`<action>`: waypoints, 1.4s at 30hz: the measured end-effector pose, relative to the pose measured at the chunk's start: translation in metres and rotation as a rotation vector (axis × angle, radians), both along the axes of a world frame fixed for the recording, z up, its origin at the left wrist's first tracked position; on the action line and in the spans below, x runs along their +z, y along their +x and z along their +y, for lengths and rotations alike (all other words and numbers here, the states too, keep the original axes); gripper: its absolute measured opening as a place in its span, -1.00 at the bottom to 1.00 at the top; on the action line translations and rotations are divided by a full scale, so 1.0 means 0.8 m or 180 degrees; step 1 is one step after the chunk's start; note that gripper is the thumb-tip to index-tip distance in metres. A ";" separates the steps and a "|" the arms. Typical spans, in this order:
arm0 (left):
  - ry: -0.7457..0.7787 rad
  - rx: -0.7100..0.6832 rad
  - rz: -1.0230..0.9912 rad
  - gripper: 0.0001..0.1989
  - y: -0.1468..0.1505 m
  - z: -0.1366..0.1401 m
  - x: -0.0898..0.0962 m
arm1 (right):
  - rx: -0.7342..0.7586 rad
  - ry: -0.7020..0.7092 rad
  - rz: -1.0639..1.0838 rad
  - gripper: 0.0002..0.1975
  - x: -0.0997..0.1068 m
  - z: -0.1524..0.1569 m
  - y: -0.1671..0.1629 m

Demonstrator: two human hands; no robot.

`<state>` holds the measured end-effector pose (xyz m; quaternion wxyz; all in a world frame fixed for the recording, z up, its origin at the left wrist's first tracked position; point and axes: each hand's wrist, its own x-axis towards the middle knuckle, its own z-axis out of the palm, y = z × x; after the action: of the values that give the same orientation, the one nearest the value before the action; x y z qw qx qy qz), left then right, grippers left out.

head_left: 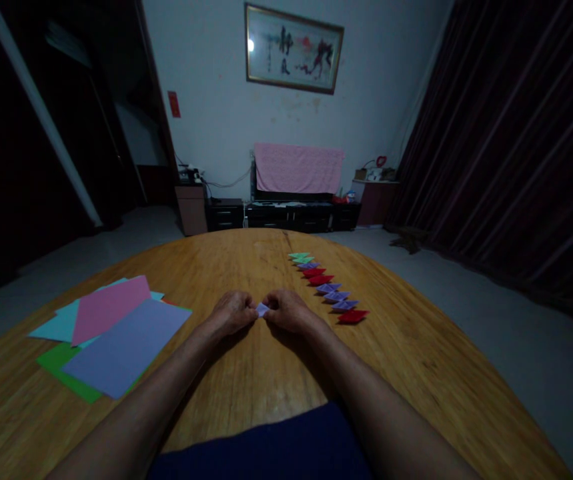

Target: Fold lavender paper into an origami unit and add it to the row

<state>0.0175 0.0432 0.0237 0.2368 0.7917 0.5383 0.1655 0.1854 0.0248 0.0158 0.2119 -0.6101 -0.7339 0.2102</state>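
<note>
Lilac folded paper (263, 311) pinched between left hand (237, 311) and right hand (287, 309), at wooden table (246, 263); grip hides much of its shape. Framed picture (294, 48): dark brush characters, too blurred to read. Red strip (174, 105) illegible. Forearms (161, 383) cut off at lower edge.

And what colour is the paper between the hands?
The paper is light purple, seen in the head view.

Sheets (126, 347) lie on a table (431, 373) at nine o'clock from a handheld paper (262, 310), paper boats (321, 280) from one to three.
</note>
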 end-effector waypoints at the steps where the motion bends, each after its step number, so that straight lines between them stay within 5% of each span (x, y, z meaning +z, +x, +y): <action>1: -0.0013 0.0029 -0.0048 -0.86 0.000 0.000 0.000 | 0.0007 0.0016 0.0028 -0.79 0.000 0.000 0.000; 17: -0.0227 0.0025 -0.0791 -0.79 -0.003 0.018 -0.026 | 0.0060 0.0177 0.0533 -0.87 -0.010 0.001 -0.001; 24: -0.0838 0.0071 -0.2314 -0.77 -0.005 0.011 -0.024 | -0.0326 0.0390 0.0581 -0.76 -0.006 0.005 0.002; 31: -0.1320 -0.0104 -0.3077 -0.76 -0.006 0.008 -0.024 | -0.0036 -0.0312 0.2219 -0.82 0.001 0.001 -0.007; 42: -0.1353 -0.0113 -0.3186 -0.76 -0.007 0.007 -0.020 | 0.0270 -0.0006 0.2773 -0.82 -0.013 0.012 -0.004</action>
<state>0.0121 0.0489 0.0079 0.6218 0.5598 0.3679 0.4057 0.1823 0.0340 0.0054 0.4924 -0.4340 -0.6002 0.4571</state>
